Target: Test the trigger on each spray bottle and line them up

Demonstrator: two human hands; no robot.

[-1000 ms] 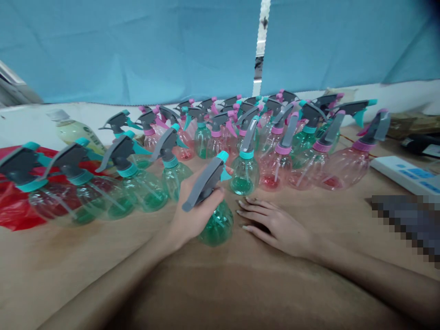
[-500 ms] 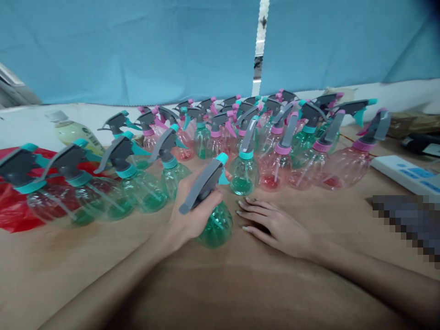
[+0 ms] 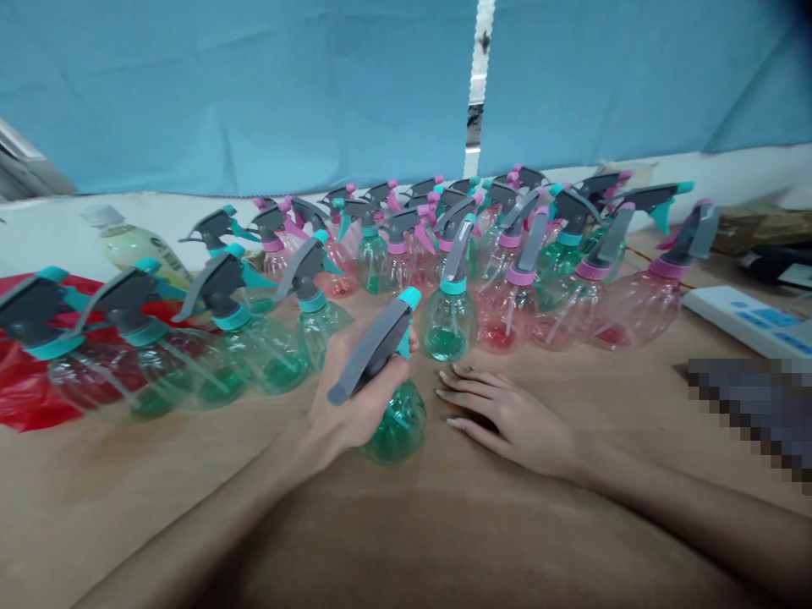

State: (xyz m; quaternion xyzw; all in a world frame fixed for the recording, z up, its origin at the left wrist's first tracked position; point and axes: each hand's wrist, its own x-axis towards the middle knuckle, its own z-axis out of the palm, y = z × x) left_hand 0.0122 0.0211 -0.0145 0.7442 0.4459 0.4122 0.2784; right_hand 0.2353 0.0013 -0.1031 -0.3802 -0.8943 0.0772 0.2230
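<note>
My left hand point(image 3: 352, 393) is wrapped round the neck of a green spray bottle point(image 3: 399, 427), with a finger at its turquoise trigger. The grey head with its turquoise nozzle tilts up to the right, and the bottle's base is at the table. My right hand point(image 3: 501, 410) lies on the table with its fingers stretched out, holding nothing. Just beyond its fingertips stands another green spray bottle point(image 3: 449, 326). To the left of my left hand is a clear green spray bottle point(image 3: 320, 326) with a turquoise collar.
Several green bottles point(image 3: 260, 351) line the left, in front of a red plastic bag point(image 3: 31, 393). Pink spray bottles point(image 3: 507, 309) crowd the back and right. A yellowish bottle point(image 3: 136, 245) leans at back left. On the right are a white device point(image 3: 742, 317) and a blurred-out dark object point(image 3: 754, 410).
My left hand and its spray bottle have shifted slightly down and left. The finger has drawn the turquoise trigger in toward the neck. My right hand stays put.
</note>
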